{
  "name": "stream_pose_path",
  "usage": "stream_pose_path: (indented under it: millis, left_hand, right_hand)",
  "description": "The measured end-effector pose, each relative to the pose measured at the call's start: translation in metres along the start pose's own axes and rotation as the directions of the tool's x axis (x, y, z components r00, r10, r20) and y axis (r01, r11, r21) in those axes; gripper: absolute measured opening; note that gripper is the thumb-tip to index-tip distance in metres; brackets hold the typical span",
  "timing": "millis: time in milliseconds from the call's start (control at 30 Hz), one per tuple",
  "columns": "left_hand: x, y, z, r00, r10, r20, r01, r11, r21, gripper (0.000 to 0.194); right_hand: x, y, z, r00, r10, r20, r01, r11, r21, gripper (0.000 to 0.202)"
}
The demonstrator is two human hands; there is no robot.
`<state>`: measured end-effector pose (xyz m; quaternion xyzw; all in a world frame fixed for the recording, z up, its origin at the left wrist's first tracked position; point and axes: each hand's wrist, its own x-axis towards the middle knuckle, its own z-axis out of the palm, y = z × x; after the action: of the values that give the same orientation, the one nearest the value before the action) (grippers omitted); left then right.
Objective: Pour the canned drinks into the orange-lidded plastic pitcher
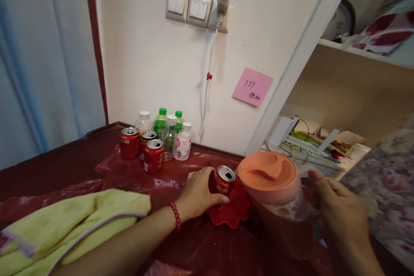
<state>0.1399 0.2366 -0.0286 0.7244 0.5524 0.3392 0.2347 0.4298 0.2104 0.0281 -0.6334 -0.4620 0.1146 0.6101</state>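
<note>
My left hand (199, 192), with a red bead bracelet at the wrist, is wrapped round a red can (224, 181) whose top is open. The can is over a red scalloped dish (231, 220). At the right, my right hand (343, 211) grips the handle of a clear pitcher (281, 215) with an orange lid (270, 170). Brownish liquid with foam near the top fills the pitcher. The pitcher's spout side faces the can, close to its right.
Three red cans (153, 156) and several bottles (183, 142) stand near the wall. A yellow towel (74, 228) lies at the left on the dark red table covering (181, 241). A white cable (207, 95) hangs from a socket. Shelves are at the right.
</note>
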Motion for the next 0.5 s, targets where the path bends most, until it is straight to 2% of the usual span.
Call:
stream_pose_path:
  millis: [100,500]
  left_hand:
    - [0.0,-0.001,0.001,1.0,-0.001,0.0,0.001,1.0,-0.008,0.07]
    - [0.0,-0.007,0.007,1.0,0.028,-0.004,-0.028,0.999,-0.015,0.069]
  right_hand:
    - [-0.005,-0.01,0.001,0.999,0.045,-0.007,-0.045,0.999,-0.016,0.062]
    - [-0.01,-0.015,0.001,1.0,0.025,0.003,-0.024,0.998,-0.064,0.057]
